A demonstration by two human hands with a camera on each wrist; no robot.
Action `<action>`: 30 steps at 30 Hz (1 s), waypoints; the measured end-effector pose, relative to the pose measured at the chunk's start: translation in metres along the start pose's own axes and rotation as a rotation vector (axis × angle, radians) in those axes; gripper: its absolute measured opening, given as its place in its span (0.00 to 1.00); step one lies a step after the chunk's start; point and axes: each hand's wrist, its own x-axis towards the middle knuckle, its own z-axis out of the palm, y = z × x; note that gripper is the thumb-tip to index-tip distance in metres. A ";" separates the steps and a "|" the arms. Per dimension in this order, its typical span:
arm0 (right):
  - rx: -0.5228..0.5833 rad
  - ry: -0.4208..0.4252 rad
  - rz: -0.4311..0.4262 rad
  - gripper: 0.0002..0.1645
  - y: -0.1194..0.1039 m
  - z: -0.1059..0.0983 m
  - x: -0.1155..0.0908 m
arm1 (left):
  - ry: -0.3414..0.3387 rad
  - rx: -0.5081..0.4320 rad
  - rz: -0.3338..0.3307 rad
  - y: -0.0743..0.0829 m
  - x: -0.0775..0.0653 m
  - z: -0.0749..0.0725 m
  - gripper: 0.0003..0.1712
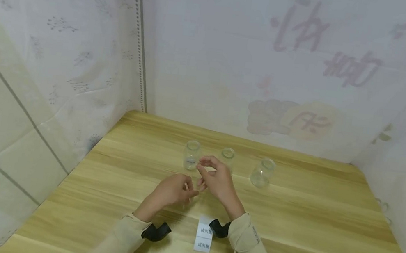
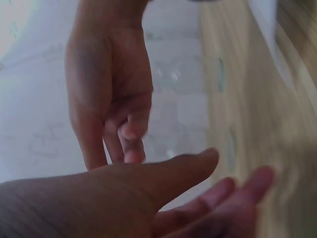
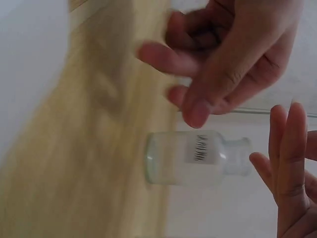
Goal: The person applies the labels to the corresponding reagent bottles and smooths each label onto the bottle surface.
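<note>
Both hands hover close together over the table, short of a row of three clear glass bottles. The left hand [image 1: 174,190] has its fingers loosely bent and apart, and nothing shows between them. Just to its right and farther forward, the right hand [image 1: 217,180] partly covers the middle bottle [image 1: 227,154]. In the right wrist view, the right hand's fingers [image 3: 292,153] look fairly straight and hold nothing visible. The left bottle [image 1: 192,154] bears a small label with dark writing [image 3: 200,148]. Tilted in the head view, the right bottle [image 1: 262,174] shows no label.
Two white paper slips [image 1: 203,244] with handwritten characters lie on the wooden table [image 1: 308,220], between the forearms. A black band [image 1: 156,232] shows at the left wrist, another [image 1: 219,229] at the right. Printed cloth [image 1: 210,53] hangs behind the table and at both sides.
</note>
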 end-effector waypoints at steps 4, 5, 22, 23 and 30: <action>-0.022 0.017 -0.007 0.16 -0.014 -0.014 -0.016 | -0.181 -0.060 0.001 0.018 -0.014 0.010 0.18; -0.036 0.022 0.004 0.15 -0.017 -0.018 -0.021 | -0.211 -0.065 -0.006 0.021 -0.017 0.013 0.19; -0.078 -0.379 0.291 0.23 0.013 -0.049 -0.077 | -0.196 -0.204 0.113 0.035 -0.015 0.013 0.18; -0.066 -0.364 0.262 0.26 0.009 -0.052 -0.076 | -0.165 -0.220 0.131 0.040 -0.016 0.007 0.17; 0.014 -0.238 0.098 0.23 -0.037 -0.071 -0.081 | 0.096 -0.320 0.262 0.079 -0.033 -0.026 0.09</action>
